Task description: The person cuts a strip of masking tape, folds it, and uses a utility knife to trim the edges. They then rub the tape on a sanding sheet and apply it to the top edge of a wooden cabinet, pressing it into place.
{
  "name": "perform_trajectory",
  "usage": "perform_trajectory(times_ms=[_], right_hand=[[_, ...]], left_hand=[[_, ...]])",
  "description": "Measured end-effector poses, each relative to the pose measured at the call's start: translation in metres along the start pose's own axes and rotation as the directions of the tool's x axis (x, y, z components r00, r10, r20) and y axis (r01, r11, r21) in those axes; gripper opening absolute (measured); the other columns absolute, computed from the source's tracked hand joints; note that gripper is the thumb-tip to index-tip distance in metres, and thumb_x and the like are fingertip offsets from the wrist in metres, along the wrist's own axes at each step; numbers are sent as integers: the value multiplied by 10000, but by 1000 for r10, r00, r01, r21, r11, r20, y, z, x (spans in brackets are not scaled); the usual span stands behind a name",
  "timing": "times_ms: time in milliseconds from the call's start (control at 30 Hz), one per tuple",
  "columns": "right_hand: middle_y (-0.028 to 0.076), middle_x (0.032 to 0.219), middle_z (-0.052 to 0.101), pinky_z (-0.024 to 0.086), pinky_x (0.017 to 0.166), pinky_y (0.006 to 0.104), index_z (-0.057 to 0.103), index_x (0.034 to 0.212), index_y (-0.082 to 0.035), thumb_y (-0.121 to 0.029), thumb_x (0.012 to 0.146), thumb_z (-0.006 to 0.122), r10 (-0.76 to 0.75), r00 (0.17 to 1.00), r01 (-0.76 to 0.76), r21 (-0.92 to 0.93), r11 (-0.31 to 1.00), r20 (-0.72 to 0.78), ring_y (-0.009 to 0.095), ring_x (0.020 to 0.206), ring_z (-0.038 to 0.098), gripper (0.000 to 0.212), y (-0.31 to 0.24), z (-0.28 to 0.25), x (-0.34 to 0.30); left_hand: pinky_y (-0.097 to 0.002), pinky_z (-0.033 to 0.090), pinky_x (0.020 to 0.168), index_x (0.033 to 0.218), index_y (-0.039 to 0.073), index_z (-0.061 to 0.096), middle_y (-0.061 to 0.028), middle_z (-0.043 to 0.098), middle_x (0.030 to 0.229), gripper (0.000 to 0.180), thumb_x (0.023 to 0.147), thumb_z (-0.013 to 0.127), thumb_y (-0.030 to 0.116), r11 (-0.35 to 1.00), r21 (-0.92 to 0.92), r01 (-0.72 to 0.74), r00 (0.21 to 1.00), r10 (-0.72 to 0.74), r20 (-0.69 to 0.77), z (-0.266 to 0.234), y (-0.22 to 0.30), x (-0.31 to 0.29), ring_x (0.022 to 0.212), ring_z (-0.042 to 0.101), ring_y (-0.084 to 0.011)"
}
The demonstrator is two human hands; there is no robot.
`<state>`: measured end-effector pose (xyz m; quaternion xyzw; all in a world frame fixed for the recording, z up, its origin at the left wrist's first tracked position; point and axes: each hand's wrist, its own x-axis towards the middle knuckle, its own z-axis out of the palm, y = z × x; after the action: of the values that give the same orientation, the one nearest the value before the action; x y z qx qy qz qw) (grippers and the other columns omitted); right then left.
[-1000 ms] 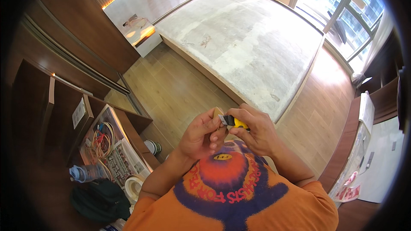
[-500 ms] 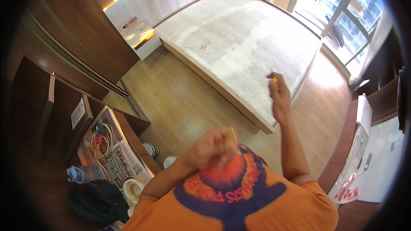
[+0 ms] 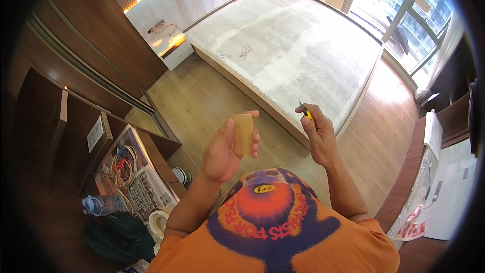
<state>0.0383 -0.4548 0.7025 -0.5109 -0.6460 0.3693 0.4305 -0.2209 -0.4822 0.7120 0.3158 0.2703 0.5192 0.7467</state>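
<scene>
In mid-frame my left hand [image 3: 220, 157] holds a tan board [image 3: 243, 134], probably light and stiff, best gripped by its 2 long edges; right of centre, my right hand [image 3: 323, 142] grasps a yellow knife [image 3: 309, 116].

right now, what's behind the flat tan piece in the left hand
Behind the tan piece, fingers of the left hand show past its right edge, with the wood floor farther beyond. What lies directly behind the piece is covered and cannot be seen.
</scene>
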Motion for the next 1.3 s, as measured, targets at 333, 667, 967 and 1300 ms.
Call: perform_trajectory(times_ms=[333,667,967,1300], right_hand=[[152,1005,672,504,805,361,636,1283,-37,-375,1044,641,-143,982,154,-84,985,124,279,876,653,413,-21,17,-6],[76,939,662,496,647,431,665,1275,-146,-414,997,676,-290,897,356,-155,922,335,307,769,664,386,-46,13,1],[69,928,662,495,643,429,665,1272,-140,-420,999,668,-315,889,387,-180,904,332,307,769,665,391,-41,13,4],[71,946,676,497,651,429,667,1269,-140,-411,998,671,-316,891,381,-156,912,327,307,767,664,383,-38,10,6]], left_hand=[[-292,448,765,1392,-9,521,-28,576,965,469,1126,482,375,992,-129,-19,998,10,-67,-4,-4,2,860,528,-126],[-230,450,515,1062,35,658,-69,699,804,188,1057,674,222,966,257,-32,984,76,-160,13,-1,-7,618,597,-103],[-219,440,497,1075,37,658,-58,684,789,199,1084,627,234,987,162,18,990,5,-144,25,4,-13,619,599,-84],[-217,403,491,1064,54,631,-42,638,756,221,1084,623,273,986,139,94,988,-75,-135,29,7,-11,584,552,-90]])
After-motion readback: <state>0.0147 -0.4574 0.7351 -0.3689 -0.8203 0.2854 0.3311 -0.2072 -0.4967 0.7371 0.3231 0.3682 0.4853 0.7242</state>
